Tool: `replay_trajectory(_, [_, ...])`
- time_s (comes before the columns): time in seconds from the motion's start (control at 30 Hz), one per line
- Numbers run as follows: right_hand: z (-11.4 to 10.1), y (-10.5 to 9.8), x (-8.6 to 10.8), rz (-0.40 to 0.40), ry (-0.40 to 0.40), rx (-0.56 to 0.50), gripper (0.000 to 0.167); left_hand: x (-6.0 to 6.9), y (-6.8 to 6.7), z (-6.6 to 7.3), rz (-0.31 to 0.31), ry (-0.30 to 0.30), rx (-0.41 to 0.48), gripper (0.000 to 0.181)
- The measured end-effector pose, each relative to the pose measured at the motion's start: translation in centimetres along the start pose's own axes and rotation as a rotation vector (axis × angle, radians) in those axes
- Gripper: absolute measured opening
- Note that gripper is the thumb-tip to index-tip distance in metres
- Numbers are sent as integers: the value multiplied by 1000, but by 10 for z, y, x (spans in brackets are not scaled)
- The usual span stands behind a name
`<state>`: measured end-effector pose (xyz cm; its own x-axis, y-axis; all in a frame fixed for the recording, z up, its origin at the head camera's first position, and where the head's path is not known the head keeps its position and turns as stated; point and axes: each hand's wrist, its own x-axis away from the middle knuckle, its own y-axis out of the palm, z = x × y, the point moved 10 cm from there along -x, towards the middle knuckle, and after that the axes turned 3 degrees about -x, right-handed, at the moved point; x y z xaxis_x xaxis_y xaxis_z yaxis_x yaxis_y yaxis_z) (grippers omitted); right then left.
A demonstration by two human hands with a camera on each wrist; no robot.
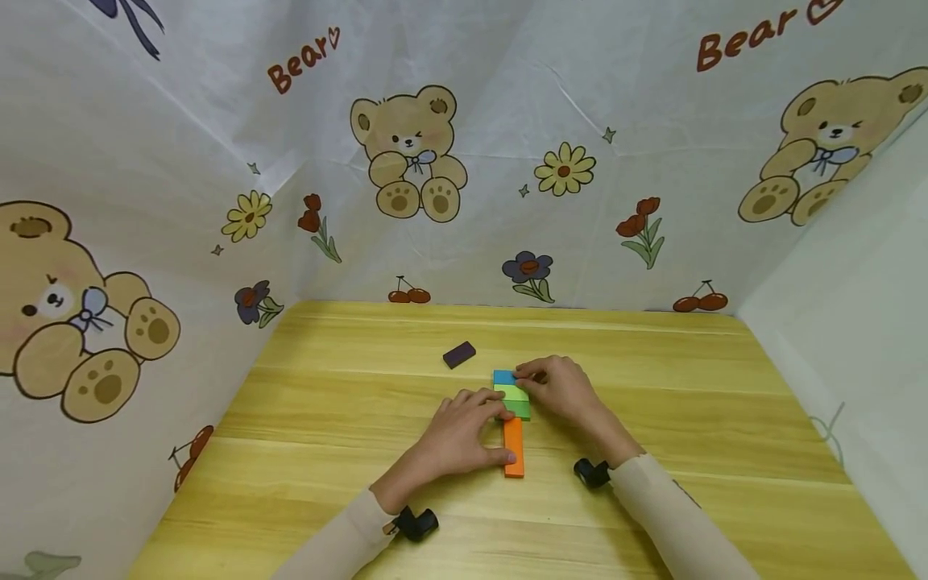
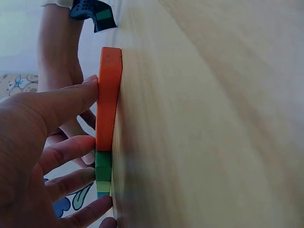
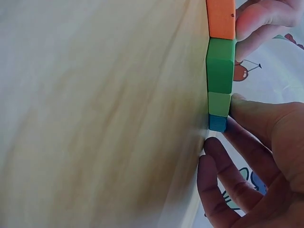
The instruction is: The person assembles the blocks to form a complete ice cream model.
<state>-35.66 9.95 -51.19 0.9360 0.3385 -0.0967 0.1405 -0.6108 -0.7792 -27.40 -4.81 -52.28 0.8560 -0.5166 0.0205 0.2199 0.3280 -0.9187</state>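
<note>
Four flat wooden blocks touch in a line on the table: an orange block [image 1: 514, 441] set lengthwise nearest the person, then a green block [image 1: 519, 410], a light green block [image 1: 513, 393] and a blue block [image 1: 503, 377] laid crosswise. The left hand [image 1: 458, 435] spreads over the row from the left. Its thumb rests on the orange block, and a fingertip touches near where orange meets green. From the right, the right hand [image 1: 564, 392] touches the far blocks. In the right wrist view its thumb [image 3: 251, 111] lies on the light green block, with a finger against the blue one.
A dark block [image 1: 459, 354] lies apart, beyond and left of the row. The wooden table [image 1: 348, 354] meets a bear-print cloth [image 1: 478, 242] at the back and left, and a white panel [image 1: 855, 322] at the right. Black wrist cameras [image 1: 417, 524] sit at both cuffs.
</note>
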Motion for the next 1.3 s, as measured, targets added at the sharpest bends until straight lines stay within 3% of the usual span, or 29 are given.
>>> replay_trajectory(0.13, [-2, 0, -1, -9, -14, -1, 18, -1, -1, 0, 9, 8, -15, 57])
replay_trajectory(0.27, [-9, 2, 2, -34, -77, 38, 21, -1, -1, -1, 15, 9, -17, 56])
replay_trajectory(0.47, [-22, 6, 16, -99, -181, 117, 29, 0, 0, -2, 10, 6, -16, 56])
replay_trajectory(0.77, [-26, 8, 34, -137, -239, 185, 45, 0, 2, -1, 13, 12, -21, 57])
replay_trajectory(1.3, [-22, 14, 46, -244, -163, 161, 87, -1, 4, -3, -5, -1, -23, 59])
